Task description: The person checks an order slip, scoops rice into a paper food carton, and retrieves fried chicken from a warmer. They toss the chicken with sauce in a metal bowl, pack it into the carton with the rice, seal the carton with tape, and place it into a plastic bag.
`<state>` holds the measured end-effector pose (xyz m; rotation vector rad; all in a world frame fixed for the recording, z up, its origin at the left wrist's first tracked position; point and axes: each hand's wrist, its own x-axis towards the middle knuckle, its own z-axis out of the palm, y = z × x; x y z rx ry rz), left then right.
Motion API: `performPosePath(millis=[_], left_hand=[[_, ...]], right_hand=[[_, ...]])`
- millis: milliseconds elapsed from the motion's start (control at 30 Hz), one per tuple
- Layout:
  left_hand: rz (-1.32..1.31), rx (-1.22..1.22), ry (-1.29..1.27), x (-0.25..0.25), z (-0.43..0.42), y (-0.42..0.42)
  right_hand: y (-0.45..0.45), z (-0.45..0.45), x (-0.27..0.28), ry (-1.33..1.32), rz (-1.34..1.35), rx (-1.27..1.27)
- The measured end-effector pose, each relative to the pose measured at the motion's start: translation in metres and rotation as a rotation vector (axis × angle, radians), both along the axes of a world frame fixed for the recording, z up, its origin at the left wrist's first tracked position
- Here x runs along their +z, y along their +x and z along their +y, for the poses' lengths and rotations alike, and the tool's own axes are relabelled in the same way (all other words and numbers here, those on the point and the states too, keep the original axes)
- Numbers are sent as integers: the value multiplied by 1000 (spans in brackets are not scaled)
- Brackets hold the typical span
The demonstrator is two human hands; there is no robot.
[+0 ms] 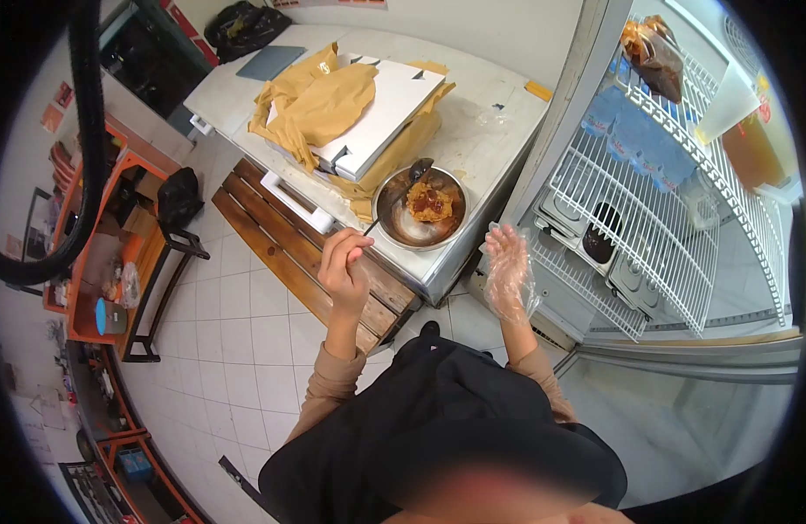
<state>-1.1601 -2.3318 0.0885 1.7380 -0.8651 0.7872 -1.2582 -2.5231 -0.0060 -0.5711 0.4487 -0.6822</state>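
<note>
As our left hand [344, 266] pinched the dark spoon [394, 203], the metal bowl [412, 234] stood on the white-topped cabinet [486, 87]

While we stood before the bowl, our left fingertips were together on the end of the spoon's handle, just beyond the bowl's near left rim. The spoon slanted across the bowl, its head at the far rim. Inside the bowl we had orange-brown food [431, 204], dark red in the middle. Just right of the bowl and nearer to us, our right hand [508, 275], in a clear plastic glove [523, 293], was raised with fingers extended. Behind the bowl and to its left, we saw crumpled brown paper [333, 109] on a white slab [407, 92]. Left of the bowl, lower down, was a wooden bench [272, 247]; well right of it, a fridge's wire shelves [626, 231].
</note>
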Motion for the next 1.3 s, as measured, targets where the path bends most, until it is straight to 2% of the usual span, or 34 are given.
performPosePath(millis=[100,233,300,433,567,633,700,800,1033,1100,1133,1167,1233,1267,1300], left_hand=[[75,-27,4,-6,-5,0],[149,-102,2,-32,-7,7],[94,-133,129,-36,-7,7],[88,-119,97,-34,-6,4],[36,-103,178,-24,-7,6],[43,-100,199,-27,-4,4],[51,-30,112,-31,-4,8],[109,-115,164,-30,-7,9],[70,-30,118,-30,-2,13],[194,66,-147,-40,-1,22],[508,-2,-402,-46,-3,22],[506,-11,-403,-53,-2,24],[860,-107,-865,-72,1,33],[950,-100,-1014,-75,0,33],[960,-118,-1003,-82,1,32]], right_hand=[[4,11,15,-121,27,-36],[1,9,1,-110,15,33],[-4,10,0,-114,43,10],[-16,5,-9,-112,84,-29],[-28,0,-6,-154,183,-135],[-32,1,-9,-210,217,-134],[-28,3,0,-324,266,-101],[-28,7,7,-349,216,-44],[-34,6,1,-350,224,-27],[-38,4,1,-322,267,-48],[-41,3,2,-325,263,-56],[-45,2,2,-291,269,-43],[-52,-2,-2,-257,271,-49],[-56,-5,-11,-292,277,-47],[-59,-7,-15,-325,286,-47]])
